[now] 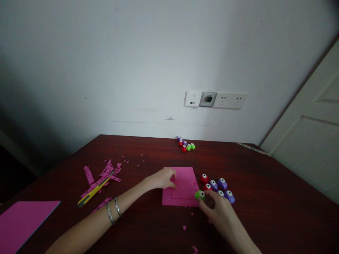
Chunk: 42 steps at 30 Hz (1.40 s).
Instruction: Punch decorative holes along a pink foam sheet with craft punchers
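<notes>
1. The right hand holds a small, round, shiny green gadget with a white-and-black eye on top between its thumb and finger.
2. That green gadget is at the right edge of a big flat pink paper sheet. I can't tell if they touch.
3. The left hand is over the left side of the paper, with a gap between its curved finger and thumb.
4. A smaller flat pink paper sheet lies on the big one.
5. Red eye-topped gadgets and purple eye-topped gadgets sit near the right hand.
6. A long yellow-and-black cutter lies with pink paper strips full of holes on the dark red-brown table.
</notes>
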Each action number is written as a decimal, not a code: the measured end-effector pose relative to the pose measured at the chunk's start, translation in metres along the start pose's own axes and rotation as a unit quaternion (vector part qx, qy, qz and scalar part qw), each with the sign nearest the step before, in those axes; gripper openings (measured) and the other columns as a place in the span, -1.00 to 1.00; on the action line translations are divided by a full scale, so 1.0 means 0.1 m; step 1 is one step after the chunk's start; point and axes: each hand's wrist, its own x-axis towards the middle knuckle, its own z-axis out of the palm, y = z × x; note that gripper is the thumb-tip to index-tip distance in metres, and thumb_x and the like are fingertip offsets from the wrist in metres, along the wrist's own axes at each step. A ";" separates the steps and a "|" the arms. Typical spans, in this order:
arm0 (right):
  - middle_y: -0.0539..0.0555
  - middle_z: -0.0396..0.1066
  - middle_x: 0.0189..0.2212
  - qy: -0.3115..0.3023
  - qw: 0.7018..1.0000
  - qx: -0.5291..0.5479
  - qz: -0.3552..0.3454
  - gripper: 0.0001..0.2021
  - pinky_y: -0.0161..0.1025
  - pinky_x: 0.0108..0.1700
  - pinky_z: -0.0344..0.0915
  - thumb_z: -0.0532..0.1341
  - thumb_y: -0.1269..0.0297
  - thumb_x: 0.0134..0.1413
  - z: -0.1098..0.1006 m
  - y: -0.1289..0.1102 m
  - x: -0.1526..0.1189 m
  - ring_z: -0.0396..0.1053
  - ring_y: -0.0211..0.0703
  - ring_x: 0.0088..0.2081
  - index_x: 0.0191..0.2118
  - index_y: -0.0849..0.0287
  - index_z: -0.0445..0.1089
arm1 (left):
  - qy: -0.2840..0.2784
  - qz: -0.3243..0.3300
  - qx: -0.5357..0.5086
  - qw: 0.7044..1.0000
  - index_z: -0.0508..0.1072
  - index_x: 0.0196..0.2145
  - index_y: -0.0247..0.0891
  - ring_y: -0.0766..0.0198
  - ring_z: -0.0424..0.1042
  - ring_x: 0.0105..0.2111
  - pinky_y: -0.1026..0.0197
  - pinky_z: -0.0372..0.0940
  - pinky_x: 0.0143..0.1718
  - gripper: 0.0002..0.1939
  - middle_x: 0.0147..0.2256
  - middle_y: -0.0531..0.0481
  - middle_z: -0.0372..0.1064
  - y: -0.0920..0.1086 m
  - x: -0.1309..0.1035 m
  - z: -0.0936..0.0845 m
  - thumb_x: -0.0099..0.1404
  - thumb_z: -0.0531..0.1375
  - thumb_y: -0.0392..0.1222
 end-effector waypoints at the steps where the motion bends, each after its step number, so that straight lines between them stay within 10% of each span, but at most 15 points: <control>1: 0.04 0.43 -0.51 0.004 1.000 0.006 -0.004 -0.75 -0.32 -0.53 0.28 0.08 0.15 -0.01 0.00 0.00 0.00 0.37 -0.17 -0.54 -0.34 0.19 0.41 | -0.001 0.000 -0.007 1.000 0.43 -0.35 -0.29 0.23 0.35 -0.34 0.28 0.18 -0.36 -0.68 -0.35 -0.02 0.37 -0.01 0.01 0.01 -0.05 0.32 -0.06; 21: 0.03 0.44 -0.57 0.010 0.992 0.117 0.046 -0.67 -0.40 -0.69 0.28 0.14 0.02 -0.10 0.14 0.09 0.04 0.38 -0.20 -0.56 -0.41 0.20 0.45 | -0.033 -0.065 -0.354 0.932 0.48 -0.49 -0.40 0.42 0.26 -0.64 0.32 0.16 -0.55 -0.77 -0.62 0.03 0.36 -0.02 0.00 -0.24 -0.09 0.30 -0.16; 42: 0.04 0.45 -0.60 0.020 0.997 0.068 0.032 -0.68 -0.36 -0.65 0.26 0.13 0.02 -0.04 0.10 0.04 0.02 0.35 -0.20 -0.62 -0.44 0.19 0.44 | -0.076 -0.043 -0.418 0.904 0.51 -0.46 -0.38 0.42 0.29 -0.58 0.29 0.19 -0.48 -0.70 -0.59 0.03 0.37 0.05 -0.04 -0.22 -0.12 0.36 -0.10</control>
